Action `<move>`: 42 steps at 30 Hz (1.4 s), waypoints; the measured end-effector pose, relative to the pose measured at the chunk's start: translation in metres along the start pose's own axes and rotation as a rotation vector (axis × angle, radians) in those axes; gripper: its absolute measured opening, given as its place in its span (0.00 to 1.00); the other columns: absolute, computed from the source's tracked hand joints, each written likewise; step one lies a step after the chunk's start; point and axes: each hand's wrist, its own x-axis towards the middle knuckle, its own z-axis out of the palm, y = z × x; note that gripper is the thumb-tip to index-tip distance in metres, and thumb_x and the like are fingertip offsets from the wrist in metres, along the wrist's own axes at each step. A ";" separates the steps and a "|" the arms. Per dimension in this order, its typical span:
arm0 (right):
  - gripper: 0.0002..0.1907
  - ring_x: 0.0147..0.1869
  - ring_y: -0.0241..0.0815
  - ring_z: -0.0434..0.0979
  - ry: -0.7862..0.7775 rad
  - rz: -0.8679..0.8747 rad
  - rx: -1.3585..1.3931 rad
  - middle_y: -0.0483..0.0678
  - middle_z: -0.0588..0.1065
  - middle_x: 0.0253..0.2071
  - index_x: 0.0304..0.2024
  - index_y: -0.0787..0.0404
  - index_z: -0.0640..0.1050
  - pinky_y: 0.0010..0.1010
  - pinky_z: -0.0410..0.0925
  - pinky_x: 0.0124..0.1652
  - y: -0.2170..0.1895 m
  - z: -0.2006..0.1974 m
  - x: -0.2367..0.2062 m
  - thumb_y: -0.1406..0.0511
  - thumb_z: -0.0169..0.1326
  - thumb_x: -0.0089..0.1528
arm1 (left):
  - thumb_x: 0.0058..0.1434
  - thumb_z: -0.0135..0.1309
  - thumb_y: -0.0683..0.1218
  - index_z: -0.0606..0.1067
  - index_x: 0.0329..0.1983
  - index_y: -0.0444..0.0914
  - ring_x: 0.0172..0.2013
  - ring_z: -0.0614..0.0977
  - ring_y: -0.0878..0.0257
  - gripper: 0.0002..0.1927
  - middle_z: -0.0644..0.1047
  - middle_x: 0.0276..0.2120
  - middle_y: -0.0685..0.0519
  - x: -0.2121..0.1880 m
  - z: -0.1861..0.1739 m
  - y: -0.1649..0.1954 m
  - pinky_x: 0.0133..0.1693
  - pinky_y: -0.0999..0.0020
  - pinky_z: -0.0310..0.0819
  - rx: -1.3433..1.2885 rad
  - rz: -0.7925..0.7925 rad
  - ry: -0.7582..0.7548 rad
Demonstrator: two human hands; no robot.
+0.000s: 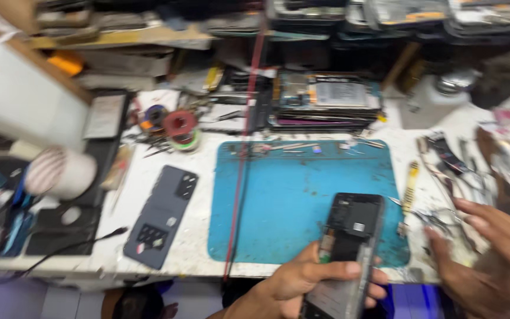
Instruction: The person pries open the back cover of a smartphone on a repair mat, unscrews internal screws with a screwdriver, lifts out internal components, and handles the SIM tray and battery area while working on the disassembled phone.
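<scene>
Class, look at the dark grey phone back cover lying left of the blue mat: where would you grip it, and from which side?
Grip the back cover across its two long edges, from above. It lies flat and thin on the white bench, with bare bench along both edges.

blue mat | grey back cover | solder spools

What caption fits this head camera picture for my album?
Left hand holds an opened phone over a blue mat; right hand reaches toward tools.
</scene>
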 end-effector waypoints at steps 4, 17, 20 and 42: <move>0.32 0.58 0.52 0.76 -0.111 -0.189 -0.041 0.52 0.75 0.54 0.51 0.53 0.71 0.42 0.71 0.56 -0.052 0.004 0.039 0.66 0.74 0.49 | 0.72 0.58 0.38 0.68 0.69 0.27 0.50 0.84 0.51 0.25 0.78 0.52 0.34 -0.006 0.011 0.005 0.54 0.58 0.82 0.153 -0.021 0.097; 0.43 0.64 0.50 0.79 -0.287 0.340 0.405 0.59 0.75 0.60 0.66 0.66 0.65 0.38 0.73 0.57 -0.070 0.032 0.021 0.68 0.67 0.49 | 0.70 0.54 0.52 0.69 0.64 0.28 0.57 0.81 0.56 0.28 0.79 0.57 0.40 -0.003 0.029 0.011 0.59 0.60 0.77 0.759 0.733 0.232; 0.65 0.65 0.52 0.76 -0.428 0.145 0.349 0.63 0.70 0.65 0.71 0.68 0.57 0.40 0.69 0.60 -0.062 0.055 0.014 0.58 0.75 0.37 | 0.74 0.47 0.63 0.66 0.68 0.28 0.58 0.76 0.60 0.36 0.74 0.59 0.44 0.010 0.016 -0.003 0.60 0.64 0.72 0.818 0.849 0.183; 0.59 0.63 0.58 0.76 -0.532 -0.005 0.212 0.68 0.72 0.60 0.69 0.66 0.58 0.46 0.67 0.68 -0.004 0.102 0.018 0.66 0.73 0.40 | 0.57 0.64 0.39 0.83 0.47 0.39 0.42 0.80 0.56 0.14 0.81 0.40 0.52 -0.233 0.017 0.069 0.45 0.61 0.76 2.056 1.167 1.262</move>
